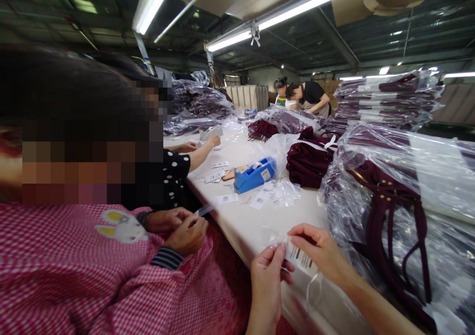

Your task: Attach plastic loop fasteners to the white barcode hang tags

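Observation:
Close to the table's near edge, my left hand (pixel 270 270) pinches the end of a small clear plastic bag (pixel 275 237) between thumb and fingers. Opposite it, my right hand (pixel 322 252) is closed on the upper edge of a white printed label (pixel 302 257) with dark barcode-like marks. The label spans the gap between both hands, and the plastic lies against it; whether the label is inside the bag I cannot tell. A pale string or strip (pixel 310 290) hangs below the label.
A blue tape dispenser (pixel 249 177) stands among loose labels (pixel 259 200) on the white table (pixel 230 233). Bagged maroon garments (pixel 389 176) pile up on the right. At left sits a co-worker in a pink checked smock (pixel 74 270); another person's hand (pixel 213 141) is farther back.

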Demonstrator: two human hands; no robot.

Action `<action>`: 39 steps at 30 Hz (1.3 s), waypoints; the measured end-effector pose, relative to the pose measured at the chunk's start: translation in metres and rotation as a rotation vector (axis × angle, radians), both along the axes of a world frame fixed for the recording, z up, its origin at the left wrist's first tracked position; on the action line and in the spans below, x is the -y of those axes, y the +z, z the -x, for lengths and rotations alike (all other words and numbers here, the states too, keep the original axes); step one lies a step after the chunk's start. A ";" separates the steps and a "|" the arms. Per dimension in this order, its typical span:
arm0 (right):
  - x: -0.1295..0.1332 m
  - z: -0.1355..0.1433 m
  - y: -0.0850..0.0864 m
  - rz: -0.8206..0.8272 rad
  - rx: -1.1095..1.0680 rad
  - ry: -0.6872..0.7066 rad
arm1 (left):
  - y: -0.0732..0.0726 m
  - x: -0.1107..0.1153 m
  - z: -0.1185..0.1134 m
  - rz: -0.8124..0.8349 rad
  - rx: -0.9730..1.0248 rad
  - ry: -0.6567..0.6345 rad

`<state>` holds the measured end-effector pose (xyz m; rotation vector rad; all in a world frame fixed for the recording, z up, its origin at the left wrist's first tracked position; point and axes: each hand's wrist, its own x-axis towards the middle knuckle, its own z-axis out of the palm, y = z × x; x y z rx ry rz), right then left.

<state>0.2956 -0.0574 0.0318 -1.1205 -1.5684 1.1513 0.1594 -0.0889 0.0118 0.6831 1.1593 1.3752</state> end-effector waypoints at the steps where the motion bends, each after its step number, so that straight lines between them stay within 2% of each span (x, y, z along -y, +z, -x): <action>1: 0.000 0.001 0.001 0.014 0.003 -0.009 | 0.000 0.000 0.001 -0.008 -0.031 -0.010; 6: 0.004 0.006 0.005 0.058 -0.018 -0.002 | 0.002 0.000 0.001 -0.031 -0.091 -0.051; 12: 0.004 0.006 0.002 0.071 -0.077 -0.035 | 0.009 0.010 -0.015 -0.036 0.184 0.064; 16: 0.004 0.005 0.000 0.095 -0.102 -0.040 | 0.008 0.012 -0.022 -0.021 0.272 0.056; 23: 0.006 0.009 0.000 0.072 -0.167 -0.072 | -0.002 0.005 -0.017 -0.017 0.157 0.089; 28: 0.006 0.013 -0.003 0.087 -0.157 -0.087 | 0.008 0.013 -0.022 -0.015 0.182 0.117; 32: 0.006 0.013 -0.005 0.043 -0.116 -0.108 | 0.015 0.020 -0.029 -0.051 0.164 0.084; 34: 0.007 0.012 -0.005 0.039 -0.094 -0.088 | 0.011 0.019 -0.028 -0.067 0.143 0.080; 39: 0.008 0.007 -0.002 0.106 -0.101 0.060 | -0.007 0.007 -0.012 -0.043 0.121 0.122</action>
